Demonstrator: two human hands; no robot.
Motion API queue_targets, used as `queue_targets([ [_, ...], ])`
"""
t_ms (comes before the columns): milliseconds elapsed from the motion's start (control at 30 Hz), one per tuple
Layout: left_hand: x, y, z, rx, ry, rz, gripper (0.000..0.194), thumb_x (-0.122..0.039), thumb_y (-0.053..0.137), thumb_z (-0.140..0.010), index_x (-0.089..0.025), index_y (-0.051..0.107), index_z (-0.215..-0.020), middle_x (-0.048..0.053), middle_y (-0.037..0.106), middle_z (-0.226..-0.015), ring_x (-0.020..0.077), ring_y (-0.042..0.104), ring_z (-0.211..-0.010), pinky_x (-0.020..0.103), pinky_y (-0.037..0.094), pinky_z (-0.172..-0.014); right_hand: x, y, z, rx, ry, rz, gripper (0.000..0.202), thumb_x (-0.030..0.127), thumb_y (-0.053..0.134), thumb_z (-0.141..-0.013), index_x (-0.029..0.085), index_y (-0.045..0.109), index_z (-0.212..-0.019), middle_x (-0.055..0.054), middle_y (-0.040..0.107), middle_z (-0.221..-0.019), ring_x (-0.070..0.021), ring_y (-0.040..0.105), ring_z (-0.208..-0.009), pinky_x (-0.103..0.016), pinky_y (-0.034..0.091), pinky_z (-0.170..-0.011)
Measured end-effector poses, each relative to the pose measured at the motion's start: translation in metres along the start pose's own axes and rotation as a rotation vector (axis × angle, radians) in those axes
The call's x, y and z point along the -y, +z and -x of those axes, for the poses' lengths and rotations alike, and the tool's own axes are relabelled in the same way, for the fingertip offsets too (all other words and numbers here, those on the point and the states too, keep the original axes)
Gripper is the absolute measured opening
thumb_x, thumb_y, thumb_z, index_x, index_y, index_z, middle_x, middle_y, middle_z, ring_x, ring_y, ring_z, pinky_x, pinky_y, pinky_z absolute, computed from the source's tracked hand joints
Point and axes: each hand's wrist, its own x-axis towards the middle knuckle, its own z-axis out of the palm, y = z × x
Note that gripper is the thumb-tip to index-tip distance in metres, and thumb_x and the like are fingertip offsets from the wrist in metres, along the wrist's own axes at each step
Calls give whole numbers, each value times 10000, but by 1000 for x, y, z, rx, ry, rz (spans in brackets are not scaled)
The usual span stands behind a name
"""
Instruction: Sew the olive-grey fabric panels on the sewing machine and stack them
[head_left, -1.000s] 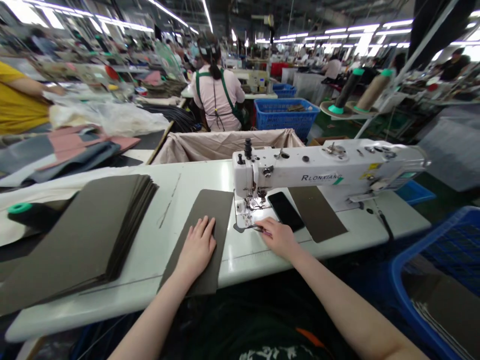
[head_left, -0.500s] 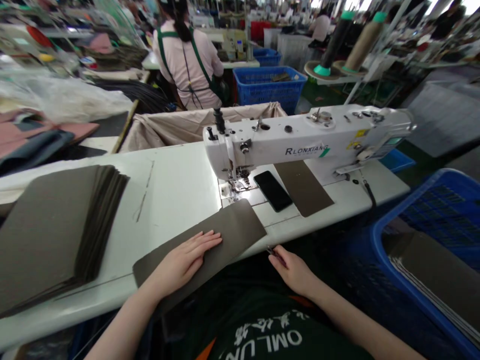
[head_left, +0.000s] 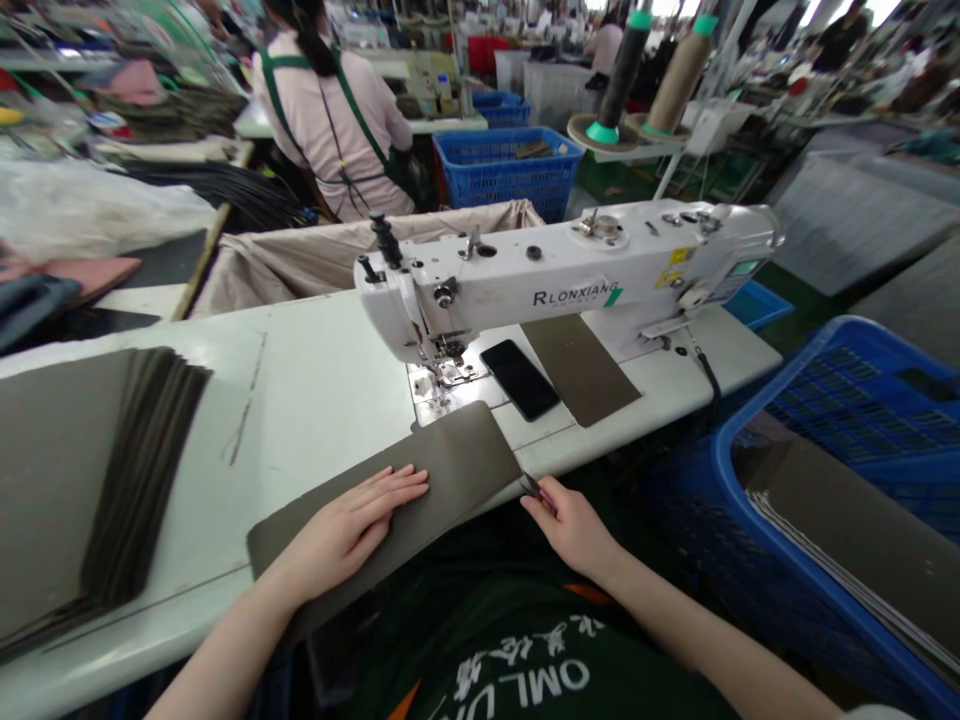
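My left hand (head_left: 349, 530) lies flat, fingers stretched, on a dark olive-grey panel (head_left: 457, 465) at the table's front edge. At the panel's right corner, my right hand (head_left: 562, 520) is closed around small snips (head_left: 531, 486), whose tips point at the corner. Just beyond the panel stands the needle area of a white sewing machine (head_left: 570, 265). A black phone (head_left: 520, 380) rests right of the needle, beside another olive-grey piece (head_left: 581, 370) partly under the machine arm.
A stack of grey panels (head_left: 60, 480) sits on the table's left side. At right, a blue basket (head_left: 724, 450) holds more panels. Behind the machine are a cloth-lined bin (head_left: 300, 260), another blue basket (head_left: 510, 170) and a seated person (head_left: 337, 120).
The view has shifted, so the machine and table appear further left. My right hand has brought the snips closer to the panel's corner. My left hand still lies on the panel.
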Motion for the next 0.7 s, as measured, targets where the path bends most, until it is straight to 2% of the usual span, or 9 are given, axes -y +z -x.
queue_targets([
  [367, 4, 2, 0, 8, -12, 31, 472, -187, 344, -960, -319, 456, -1399, -19, 475, -1447, 205, 410, -1359, 484, 297, -1156, -3, 4, -3, -35, -66, 211, 222, 366, 422, -977, 230, 488, -814, 34, 549, -608, -157, 566, -556, -255, 309, -522],
  [500, 5, 3, 5, -69, 2, -22, 457, -199, 370, -961, -300, 460, -1398, -12, 499, -1428, 202, 449, -1331, 445, 335, -1144, -7, 1, -4, -80, -84, 191, 229, 371, 402, -985, 234, 477, -817, 30, 544, -611, -161, 571, -555, -258, 328, -523],
  [600, -5, 4, 13, -148, -24, -132, 475, -282, 474, -937, -293, 449, -1411, -3, 496, -1430, 221, 453, -1327, 405, 373, -1125, -9, -7, -4, -145, -75, 154, 220, 393, 401, -985, 234, 484, -858, 30, 544, -622, -157, 574, -558, -252, 370, -531],
  [700, -21, 9, 19, -139, -88, -253, 639, -448, 581, -871, -285, 387, -1458, 27, 395, -1503, 286, 373, -1376, 461, 354, -1127, -4, -15, -6, -192, -136, 187, 201, 416, 457, -960, 226, 518, -936, 4, 594, -719, -164, 607, -634, -257, 434, -586],
])
